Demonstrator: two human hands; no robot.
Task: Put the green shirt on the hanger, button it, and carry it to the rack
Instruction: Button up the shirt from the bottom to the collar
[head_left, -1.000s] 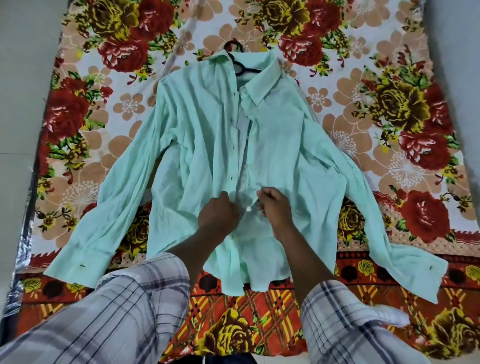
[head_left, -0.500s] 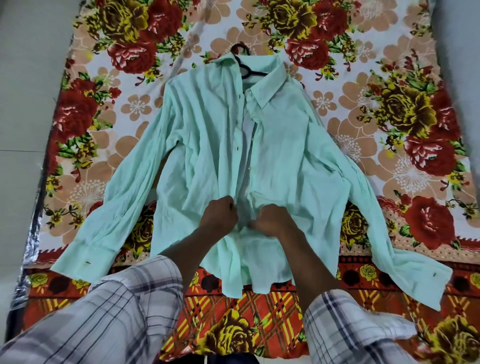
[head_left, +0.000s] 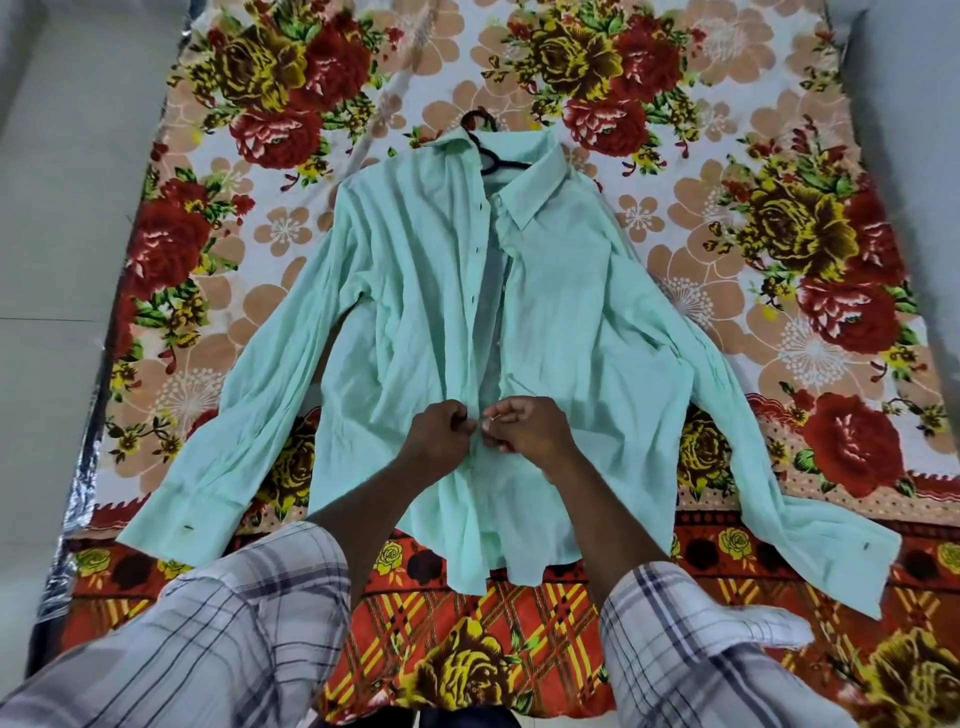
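Note:
The pale green shirt (head_left: 561, 322) lies flat, front up, on the flowered bedsheet (head_left: 769, 171), sleeves spread to both sides. A black hanger (head_left: 496, 161) sits inside the collar, its hook poking out above. The front placket is open from the collar down to my hands. My left hand (head_left: 439, 431) pinches the left front edge low on the placket. My right hand (head_left: 530, 428) pinches the right front edge right beside it, the two edges meeting between my fingertips. The button there is hidden by my fingers.
The sheet covers a bed with a shiny foil-like strip (head_left: 78, 519) along its left edge. Pale floor (head_left: 57, 208) lies to the left and a grey surface (head_left: 914, 130) to the right. My plaid sleeves fill the bottom of the view.
My hands stayed at the same spot low on the placket, fingers reworking their pinch and drawing the two front edges together. The shirt and hanger have not shifted.

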